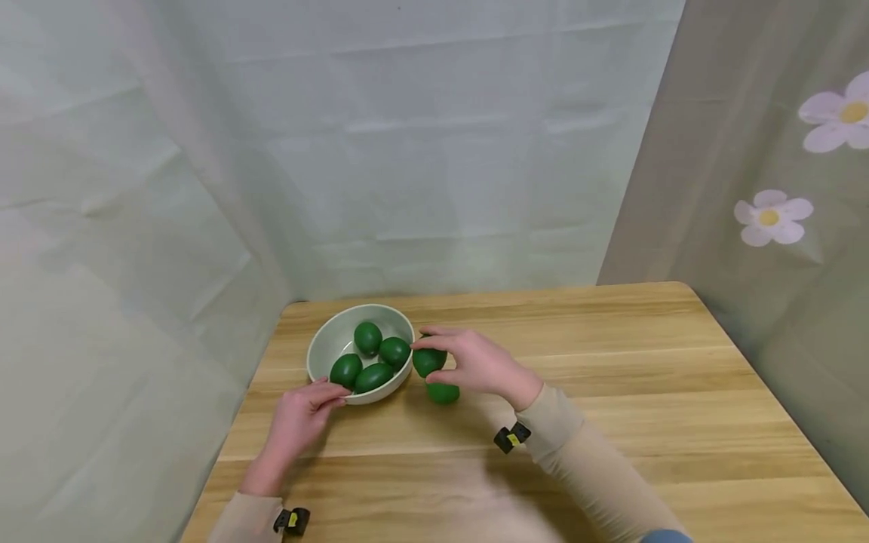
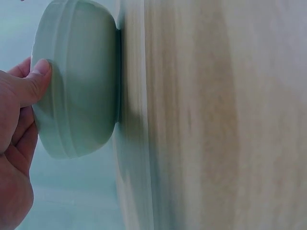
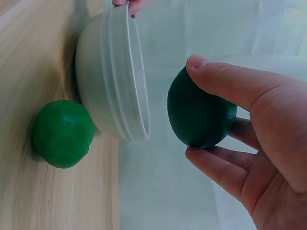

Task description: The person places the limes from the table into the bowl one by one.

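A pale green bowl (image 1: 326,341) stands on the wooden table with several smooth, dark green lime-like fruits (image 1: 374,377) inside. My left hand (image 1: 305,411) pinches the bowl's near-left rim, its thumb on the outer wall (image 2: 81,86). Just right of the bowl, my right hand (image 1: 475,362) holds one green lime-like fruit (image 3: 199,112) between thumb and fingertips, raised above the table and apart from the bowl. Another green fruit (image 3: 63,134) sits on the table beside the bowl; in the head view it shows partly below the right hand.
The wooden table (image 1: 611,392) extends to the right and toward me. Pale cloth (image 1: 434,166) hangs behind it and on the left. A curtain with white flowers (image 1: 774,219) hangs on the right. Each wrist wears a small black device (image 1: 512,437).
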Demonstrator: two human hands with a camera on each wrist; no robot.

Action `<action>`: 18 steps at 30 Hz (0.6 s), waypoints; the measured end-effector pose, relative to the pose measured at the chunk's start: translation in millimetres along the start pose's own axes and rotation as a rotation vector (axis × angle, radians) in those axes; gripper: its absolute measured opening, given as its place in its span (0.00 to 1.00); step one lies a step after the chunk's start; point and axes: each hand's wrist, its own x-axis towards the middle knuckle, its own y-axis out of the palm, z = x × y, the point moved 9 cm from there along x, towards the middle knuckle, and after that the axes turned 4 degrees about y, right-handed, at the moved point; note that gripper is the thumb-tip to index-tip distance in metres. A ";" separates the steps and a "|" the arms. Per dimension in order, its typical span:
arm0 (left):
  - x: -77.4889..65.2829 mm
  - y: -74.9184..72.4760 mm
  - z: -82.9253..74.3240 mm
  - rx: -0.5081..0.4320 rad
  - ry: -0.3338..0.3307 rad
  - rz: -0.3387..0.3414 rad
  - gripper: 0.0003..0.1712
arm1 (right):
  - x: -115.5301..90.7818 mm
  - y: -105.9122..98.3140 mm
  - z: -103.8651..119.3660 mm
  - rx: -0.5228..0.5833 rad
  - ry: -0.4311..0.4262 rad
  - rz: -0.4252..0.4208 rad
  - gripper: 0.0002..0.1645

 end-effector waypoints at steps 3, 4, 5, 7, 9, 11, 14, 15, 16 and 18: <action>-1.3 1.5 1.0 0.000 -0.007 -0.003 0.17 | 1.0 1.1 -0.4 0.004 -0.010 -0.001 0.33; -2.0 2.1 1.3 0.000 -0.008 -0.005 0.17 | 1.2 1.3 -0.5 0.004 -0.011 -0.001 0.33; -2.3 2.8 1.6 0.000 -0.011 -0.004 0.17 | 1.2 1.3 -0.7 0.003 -0.015 -0.002 0.33; -2.4 4.4 2.1 -0.002 -0.013 -0.001 0.17 | 1.7 1.3 -1.2 0.003 -0.014 -0.001 0.33; -1.8 4.9 2.2 -0.002 -0.015 0.001 0.16 | 2.8 1.2 -1.6 -0.006 -0.013 0.003 0.33; -0.4 5.3 2.4 -0.005 -0.020 0.005 0.16 | 4.2 1.1 -1.3 -0.010 -0.015 0.006 0.33; 0.8 5.9 3.0 -0.011 -0.032 0.010 0.15 | 7.5 2.6 -0.5 -0.015 -0.020 0.015 0.33; 1.0 6.1 3.3 -0.015 -0.036 0.012 0.15 | 9.0 3.5 -0.1 -0.012 -0.020 0.018 0.33; 1.1 6.3 3.6 -0.017 -0.039 0.014 0.15 | 10.5 4.5 0.4 -0.008 -0.022 0.020 0.33; 1.1 6.4 4.1 -0.019 -0.046 0.017 0.15 | 14.5 7.2 0.8 -0.001 -0.018 0.026 0.33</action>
